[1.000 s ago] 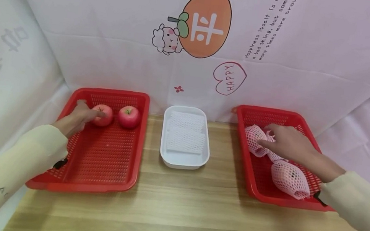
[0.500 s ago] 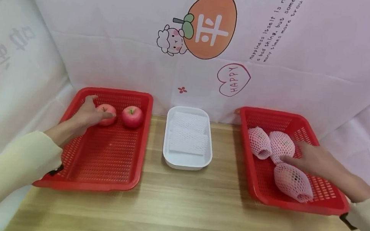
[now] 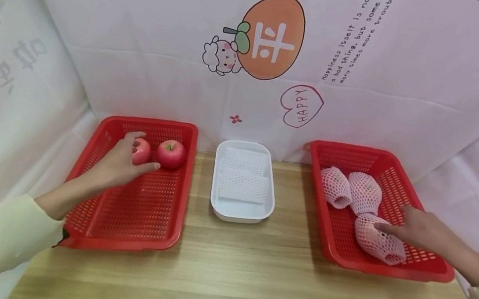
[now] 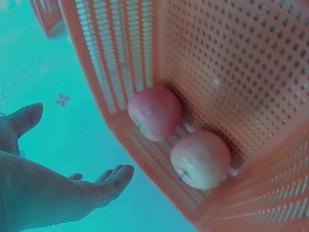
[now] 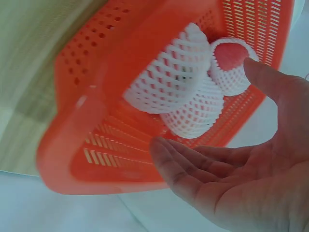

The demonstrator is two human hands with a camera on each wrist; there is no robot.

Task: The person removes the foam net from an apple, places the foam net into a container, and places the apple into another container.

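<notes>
Over the left red basket (image 3: 173, 233) is my left hand (image 3: 120, 164), thumb and fingers spread and holding nothing. It partly covers one red apple (image 3: 143, 151) in the head view; another apple (image 3: 171, 154) sits to the right. The left wrist view shows that hand (image 4: 63, 193) apart from both apples. My right hand (image 3: 428, 235) hovers at the right red basket (image 3: 329, 253), holding nothing. Its thumb overlaps the front one of three fruits in pink foam nets (image 3: 378, 241); contact is unclear. Two more netted fruits (image 3: 335, 187) lie behind. Red skin shows through one net's opening (image 5: 231, 55).
Between the baskets stands a white tray (image 3: 241, 212) with two white foam net pieces (image 3: 244, 185) inside. All rest on a wooden table (image 3: 241, 279). Printed white cloth (image 3: 146, 33) rises behind and at both sides.
My left hand has drawn away from the left apple, toward the right and up. My right hand has moved back from the rear netted fruits toward the front right. The fruits stay put.
</notes>
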